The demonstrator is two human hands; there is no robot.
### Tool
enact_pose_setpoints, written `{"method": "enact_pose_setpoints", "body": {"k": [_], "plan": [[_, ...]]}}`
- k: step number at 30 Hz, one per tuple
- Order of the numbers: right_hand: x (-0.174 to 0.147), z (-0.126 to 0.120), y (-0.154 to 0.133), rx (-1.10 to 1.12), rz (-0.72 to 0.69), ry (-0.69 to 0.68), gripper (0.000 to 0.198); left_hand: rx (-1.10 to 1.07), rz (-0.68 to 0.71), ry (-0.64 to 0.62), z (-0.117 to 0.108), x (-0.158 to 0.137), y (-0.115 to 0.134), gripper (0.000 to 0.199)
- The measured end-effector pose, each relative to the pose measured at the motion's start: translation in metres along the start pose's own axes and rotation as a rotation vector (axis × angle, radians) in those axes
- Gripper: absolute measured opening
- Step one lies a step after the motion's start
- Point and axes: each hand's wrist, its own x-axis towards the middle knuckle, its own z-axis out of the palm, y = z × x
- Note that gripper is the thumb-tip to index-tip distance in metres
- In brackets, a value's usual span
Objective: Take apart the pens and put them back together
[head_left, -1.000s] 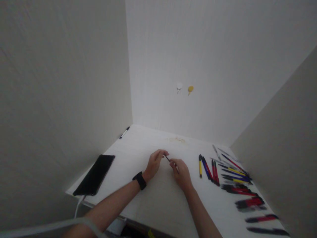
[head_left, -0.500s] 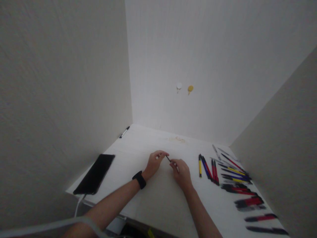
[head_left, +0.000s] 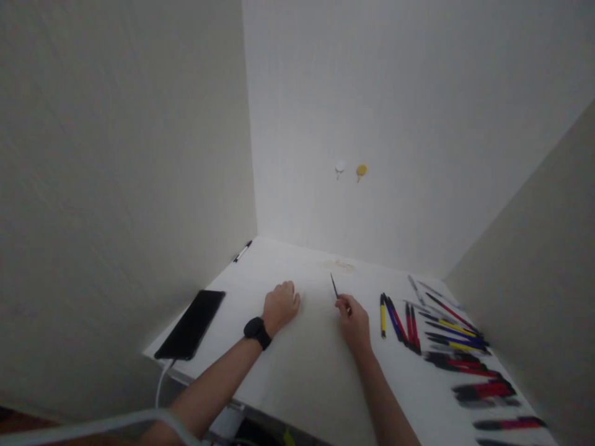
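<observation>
My right hand [head_left: 354,322] pinches the lower end of a thin dark stick [head_left: 333,284], which looks like a pen refill. Its free tip points up and away from me, above the white table. Apart from it, on the left, my left hand [head_left: 280,306] is palm down at the tabletop with its fingers curled under. A faint pale shape shows beside its fingertips, too blurred to name. Just right of my right hand lie a yellow and black pen [head_left: 383,317], a blue pen [head_left: 394,319] and red pens [head_left: 411,328].
Several more pens [head_left: 458,337] lie in a column along the table's right side. A black tablet [head_left: 191,325] with a white cable [head_left: 160,384] is at the left edge. One pen [head_left: 242,251] rests by the left wall. Two small hooks [head_left: 361,170] are on the back wall.
My hands have come apart. The left has moved left and down to the tabletop, while the right keeps the dark stick, now tilted more upright with more of it showing.
</observation>
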Motion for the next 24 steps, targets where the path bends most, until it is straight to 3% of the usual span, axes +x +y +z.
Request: {"method": "enact_pose_setpoints", "body": {"k": [8, 15, 20, 24], "plan": [[0.000, 0.004, 0.000, -0.006, -0.046, -0.035, 0.025, 0.043, -0.031, -0.030, 0.009, 0.004, -0.002, 0.024], [0.000, 0.004, 0.000, -0.020, -0.052, -0.033, 0.023, 0.092, -0.129, 0.073, 0.006, 0.002, 0.001, 0.018], [0.001, 0.004, -0.001, -0.049, -0.097, -0.012, 0.021, 0.089, -0.052, 0.093, 0.012, 0.005, -0.003, 0.019], [0.001, 0.004, -0.002, -0.095, -0.145, 0.003, 0.022, -0.083, 0.010, 0.099, 0.009, 0.008, -0.002, 0.017]]}}
